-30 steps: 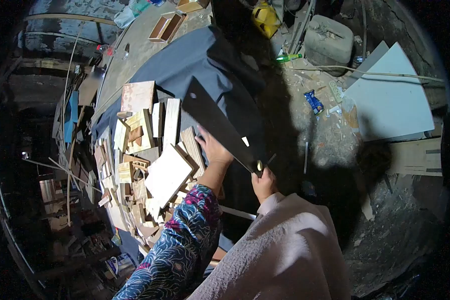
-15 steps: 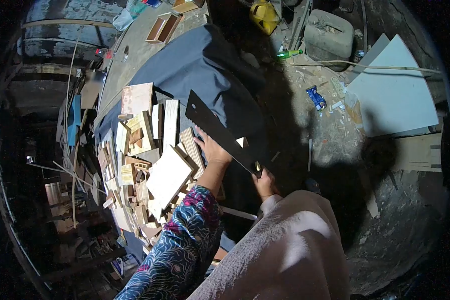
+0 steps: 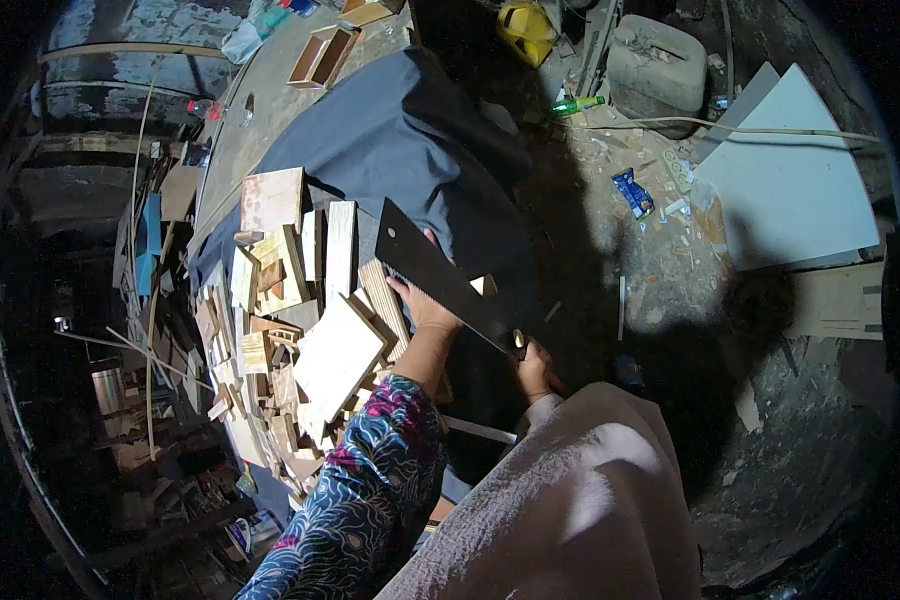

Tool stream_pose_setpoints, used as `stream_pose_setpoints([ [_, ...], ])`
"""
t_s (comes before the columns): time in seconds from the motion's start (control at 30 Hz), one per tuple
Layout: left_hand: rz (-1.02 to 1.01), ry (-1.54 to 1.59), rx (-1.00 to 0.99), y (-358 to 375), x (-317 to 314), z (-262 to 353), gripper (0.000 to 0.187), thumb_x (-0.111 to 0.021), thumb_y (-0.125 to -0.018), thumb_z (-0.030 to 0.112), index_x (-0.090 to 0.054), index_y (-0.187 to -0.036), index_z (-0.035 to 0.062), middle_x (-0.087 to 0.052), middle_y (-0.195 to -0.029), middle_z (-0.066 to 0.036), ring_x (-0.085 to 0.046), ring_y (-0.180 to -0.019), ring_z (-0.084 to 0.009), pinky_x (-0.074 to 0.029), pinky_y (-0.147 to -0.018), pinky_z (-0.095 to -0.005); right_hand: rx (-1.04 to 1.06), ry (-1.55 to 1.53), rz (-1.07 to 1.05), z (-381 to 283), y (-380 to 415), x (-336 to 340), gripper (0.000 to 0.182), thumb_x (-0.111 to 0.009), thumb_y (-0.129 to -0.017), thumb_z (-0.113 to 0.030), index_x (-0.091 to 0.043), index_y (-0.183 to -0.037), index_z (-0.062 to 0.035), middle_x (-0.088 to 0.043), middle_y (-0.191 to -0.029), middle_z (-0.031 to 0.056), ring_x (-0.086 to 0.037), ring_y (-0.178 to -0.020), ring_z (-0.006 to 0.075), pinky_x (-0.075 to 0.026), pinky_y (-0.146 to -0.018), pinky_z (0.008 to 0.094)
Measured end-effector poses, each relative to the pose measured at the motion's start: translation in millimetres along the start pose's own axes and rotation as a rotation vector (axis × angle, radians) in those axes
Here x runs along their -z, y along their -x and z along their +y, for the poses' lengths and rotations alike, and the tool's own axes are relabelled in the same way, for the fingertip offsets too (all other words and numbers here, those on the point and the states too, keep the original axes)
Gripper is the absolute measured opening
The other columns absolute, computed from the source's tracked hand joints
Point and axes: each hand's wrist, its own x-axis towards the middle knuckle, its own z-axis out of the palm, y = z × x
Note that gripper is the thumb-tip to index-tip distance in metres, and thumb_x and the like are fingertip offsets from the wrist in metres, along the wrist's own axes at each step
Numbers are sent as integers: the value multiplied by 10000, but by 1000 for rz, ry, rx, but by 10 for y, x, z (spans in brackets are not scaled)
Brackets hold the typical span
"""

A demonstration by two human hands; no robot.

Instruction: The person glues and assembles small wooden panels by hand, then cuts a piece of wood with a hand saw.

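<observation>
My right hand is closed round the handle of a handsaw. The dark blade slants up and left, its toothed edge facing the wood pile. Beneath the blade reaches my left hand, fingers spread, with the thumb by a grooved wooden strip. One fingertip shows past the blade's far edge; the rest of the fingers are hidden by the saw. A small pale wood end sticks out beside the blade, close to the left hand.
Wood offcuts, including a pale square board, lie heaped left of my hands on a dark cloth. A wooden box stands at the back. On the floor to the right are a grey jerrycan, a green bottle and a white panel.
The handsaw has slid slightly down and right along its length, my right hand moving with it. A left fingertip now shows beyond the blade. My left hand has hardly shifted.
</observation>
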Motion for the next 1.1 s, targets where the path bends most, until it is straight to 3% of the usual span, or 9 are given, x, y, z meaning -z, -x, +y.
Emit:
stream_pose_setpoints([
  [0.17, 189, -194, -115, -44, -159, -107, 569, -228, -865, 418, -165, -1326, 90, -360, -1231, -243, -306, -1173, -364, -167, -979, -443, 12, -8, 39, 108, -67, -94, 329, -651, -617, -160, -531, -880, -1, -563, -791, 170, -536, -742, 348, -428, -660, 411],
  [0.2, -91, 0, 12, -63, -161, -150, 578, -316, -844, 318, -82, -1343, 141, -116, -1365, -173, -83, -1268, -332, -83, -949, -581, 13, -10, 50, 142, -82, -116, 329, -649, -618, -161, -531, -880, -2, -563, -791, 171, -535, -743, 350, -428, -662, 412],
  [0.47, 202, -230, -114, -46, -191, -132, 575, -365, -829, 330, -151, -1333, 152, -127, -1347, -217, -168, -1222, -414, -176, -912, -603, 15, -44, 66, 377, 50, -300, 324, -637, -624, -175, -532, -882, -11, -563, -791, 181, -532, -751, 366, -426, -677, 421],
  [0.6, 21, -33, -17, -39, -153, -111, 560, -387, -822, 313, -195, -1322, 149, -127, -1345, -212, -165, -1225, -408, -187, -910, -599, 8, -32, 53, 607, 134, -232, 322, -633, -626, -180, -532, -883, -14, -563, -791, 185, -530, -754, 372, -425, -682, 425],
  [0.73, 225, -352, -34, -54, -172, -35, 554, -398, -813, 311, -226, -1315, 154, -170, -1335, -212, -186, -1219, -398, -198, -905, -592, 228, -64, 356, 378, -61, 21, 160, -543, -784, -174, -562, -726, -26, -536, -610, 147, -513, -545, 286, -427, -519, 371],
  [0.77, 205, -139, -73, -46, -143, -59, 470, -247, -878, 286, -267, -1299, 79, -201, -1322, -242, -222, -1188, -434, -155, -955, -532, 343, -175, 257, 96, -251, 277, 186, -533, -782, -211, -546, -706, -41, -529, -602, 116, -503, -561, 274, -410, -527, 348],
  [0.87, 357, -14, -239, -12, -173, -54, 450, -247, -876, 230, -295, -1275, 28, -226, -1304, -261, -218, -1172, -470, -180, -947, -539, -96, -342, -218, -257, -370, 348, 228, -535, -773, -282, -534, -696, -67, -512, -596, 71, -498, -578, 256, -394, -549, 339],
  [0.97, 322, -179, -242, -53, -177, -99, 434, -253, -866, 191, -325, -1253, 9, -251, -1266, -309, -216, -1152, -506, -180, -952, -539, 183, -164, 190, -14, -349, -162, 210, -447, -823, -281, -540, -833, -93, -519, -695, 67, -486, -654, 218, -372, -615, 326],
  [1.1, 316, -209, -297, -73, -248, -125, 480, -264, -841, 112, -155, -1306, 61, -261, -1257, -316, -246, -1125, -533, -178, -916, -608, 176, -80, 97, -240, -430, 235, 244, -649, -627, -167, -538, -803, -39, -548, -729, 141, -528, -687, 337, -426, -613, 406],
])
